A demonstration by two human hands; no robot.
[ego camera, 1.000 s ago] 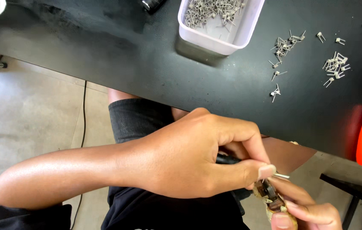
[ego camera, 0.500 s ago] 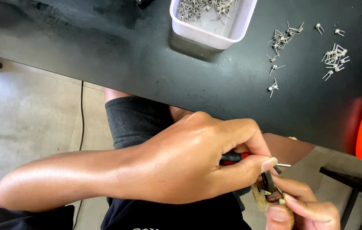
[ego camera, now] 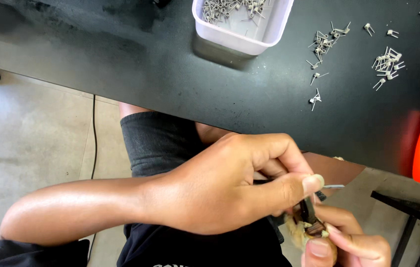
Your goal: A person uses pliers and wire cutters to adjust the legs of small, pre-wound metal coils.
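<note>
Left hand (ego camera: 229, 190): centre frame, thumb and fingers pinched on a thin metal pin (ego camera: 333, 186), steadying it.
Right hand (ego camera: 351, 242): lower right, clamped around a small brown part (ego camera: 313, 228), presenting it upward.
Tub (ego camera: 249, 42): upper centre, within reach.

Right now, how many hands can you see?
2. The left hand reaches across the middle of the picture, thumb and finger pinching a thin metal pin. The right hand sits at the bottom right corner, partly cut off, gripping a small dark part.
</note>
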